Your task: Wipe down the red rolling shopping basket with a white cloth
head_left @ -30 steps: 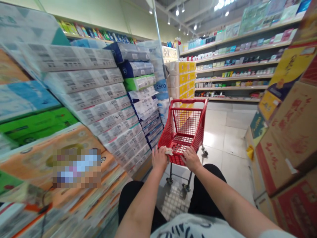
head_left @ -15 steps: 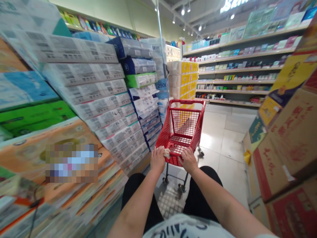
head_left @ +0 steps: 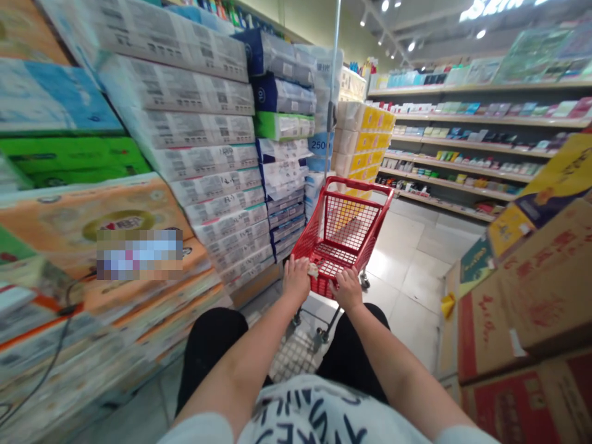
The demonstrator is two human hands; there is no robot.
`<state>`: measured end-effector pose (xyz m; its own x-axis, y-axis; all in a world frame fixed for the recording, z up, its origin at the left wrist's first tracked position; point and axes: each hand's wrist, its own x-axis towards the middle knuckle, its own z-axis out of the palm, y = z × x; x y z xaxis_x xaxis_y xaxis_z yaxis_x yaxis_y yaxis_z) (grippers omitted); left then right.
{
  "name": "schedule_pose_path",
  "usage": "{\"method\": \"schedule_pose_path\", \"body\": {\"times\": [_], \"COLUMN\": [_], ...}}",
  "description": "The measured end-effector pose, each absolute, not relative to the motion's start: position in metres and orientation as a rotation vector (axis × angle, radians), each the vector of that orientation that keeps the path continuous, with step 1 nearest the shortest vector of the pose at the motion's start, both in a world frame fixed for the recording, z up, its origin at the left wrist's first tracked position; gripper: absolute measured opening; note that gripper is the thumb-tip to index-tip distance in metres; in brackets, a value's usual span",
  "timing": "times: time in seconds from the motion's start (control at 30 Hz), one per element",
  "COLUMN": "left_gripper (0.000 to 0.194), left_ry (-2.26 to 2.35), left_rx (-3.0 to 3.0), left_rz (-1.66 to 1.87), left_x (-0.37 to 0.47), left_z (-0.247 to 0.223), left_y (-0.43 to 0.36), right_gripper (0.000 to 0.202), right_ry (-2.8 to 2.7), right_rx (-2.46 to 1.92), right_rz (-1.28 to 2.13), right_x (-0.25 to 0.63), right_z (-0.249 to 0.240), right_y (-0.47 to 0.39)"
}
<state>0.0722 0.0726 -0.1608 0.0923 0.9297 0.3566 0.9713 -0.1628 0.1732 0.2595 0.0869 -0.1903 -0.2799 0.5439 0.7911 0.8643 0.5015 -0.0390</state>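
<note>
A small red shopping cart (head_left: 333, 251) with plastic mesh sides stands in front of me, and no goods show inside its basket. Both of my hands rest on its near edge. My left hand (head_left: 296, 279) is closed over the left part of that edge, with a small crumpled off-white thing (head_left: 313, 269) by its thumb side; I cannot make out what that is. My right hand (head_left: 348, 287) is curled over the right part of the same edge. A thin metal pole (head_left: 333, 74) rises behind the cart's far left corner.
Tall stacks of wrapped paper packs (head_left: 198, 98) line the left, with orange tissue packs (head_left: 129, 213) nearer me. Cardboard boxes (head_left: 548, 277) stand close on the right. Shelves of small goods (head_left: 462, 145) lie beyond the tiled floor (head_left: 411, 265).
My view has tilted and turned left, so the stacks sit further right and the boxes come closer in. The cart leans more in view. Both hands have stayed on its near edge.
</note>
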Motion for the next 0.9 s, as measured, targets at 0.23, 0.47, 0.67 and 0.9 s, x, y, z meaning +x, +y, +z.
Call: {"method": "schedule_pose_path", "body": {"times": [0.23,0.47,0.67,0.9], "left_gripper": [0.042,0.037,0.042,0.038], "left_ry": [-1.843,-1.873,-1.956,-1.798], "left_rx": [-2.387,-2.370,-2.359,-2.451], "left_rz": [-0.608,-0.685,-0.653,-0.631], "left_x": [0.077,0.086,0.082,0.089], "left_z": [-0.149,-0.154,-0.151,-0.157], "left_y": [0.080,0.070,0.071,0.064], "right_gripper": [0.011,0.014,0.015,0.010], "right_ry": [-2.031,-1.996,-2.007,-2.006], "right_rx": [-1.146,-1.125,-1.077,-1.056], "right_rz": [-0.524,-0.552,-0.513,-0.489], "right_x": [0.256,0.260,0.258,0.251], "right_z": [-0.188,-0.190,-0.187,-0.189], "right_y": [0.086,0.078,0.076,0.077]}}
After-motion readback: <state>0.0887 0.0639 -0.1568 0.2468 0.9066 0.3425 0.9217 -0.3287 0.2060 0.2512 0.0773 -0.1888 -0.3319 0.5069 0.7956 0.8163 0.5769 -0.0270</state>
